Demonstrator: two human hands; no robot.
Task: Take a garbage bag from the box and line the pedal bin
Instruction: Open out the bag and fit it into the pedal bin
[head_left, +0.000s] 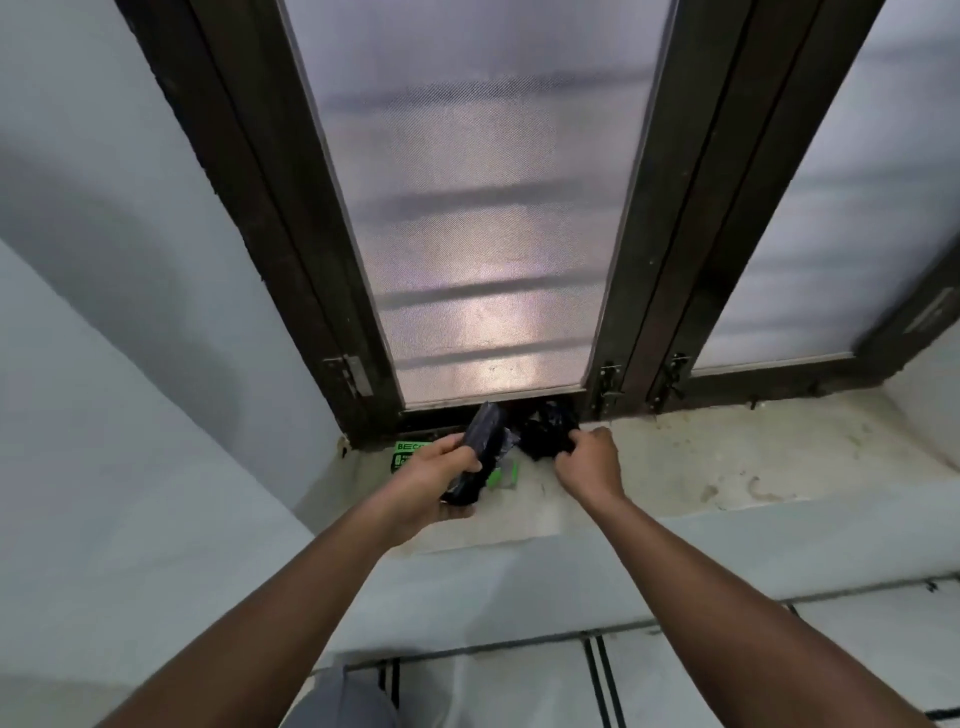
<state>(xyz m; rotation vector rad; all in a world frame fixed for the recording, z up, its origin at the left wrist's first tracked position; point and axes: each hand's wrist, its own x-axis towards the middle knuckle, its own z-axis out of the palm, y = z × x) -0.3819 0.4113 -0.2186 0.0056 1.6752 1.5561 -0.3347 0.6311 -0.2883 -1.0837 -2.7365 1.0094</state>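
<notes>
My left hand (436, 480) grips a black roll of garbage bags (480, 447) and holds it tilted above the window sill (727, 457). My right hand (589, 457) pinches a crumpled black garbage bag (545, 431) that stays joined to the roll. The green garbage bag box (408, 456) lies on the sill behind my left hand, mostly hidden by it. The pedal bin is out of sight.
A dark-framed window with frosted glass (478, 208) rises right behind the sill. Its latches (610, 387) stick out at the frame's foot. Pale walls stand on the left. A tiled floor (519, 686) and a grey object (337, 701) lie below.
</notes>
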